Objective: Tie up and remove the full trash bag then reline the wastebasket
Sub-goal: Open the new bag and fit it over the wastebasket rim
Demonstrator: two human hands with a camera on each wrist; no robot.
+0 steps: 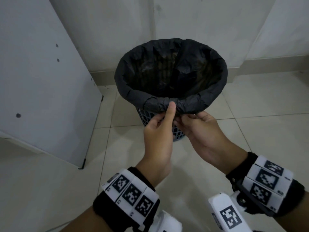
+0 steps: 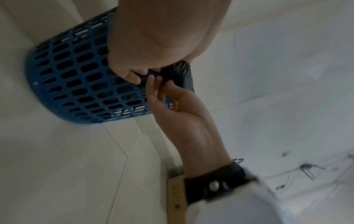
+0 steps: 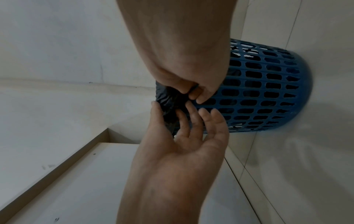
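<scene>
A blue lattice wastebasket (image 1: 141, 116) stands on the tiled floor near a wall corner. A black trash bag (image 1: 192, 104) lines it, and its edge is folded down over the rim all round. Both hands are at the near rim. My left hand (image 1: 167, 113) has its thumb pressed on the outside of the fold and its fingers tucked beneath, pinching the bag edge. Just to its right, my right hand (image 1: 187, 117) pinches the same edge (image 2: 184, 75) from below. The right wrist view shows the bunched black plastic (image 3: 164, 97) between both hands against the basket (image 3: 268, 91). The bag's contents are too dark to make out.
A white cabinet panel (image 1: 41, 81) stands to the left of the basket, with its bottom corner near the floor. White walls and a baseboard (image 1: 267, 64) close in behind. Pale floor tiles (image 1: 250, 131) lie open on the right and in front.
</scene>
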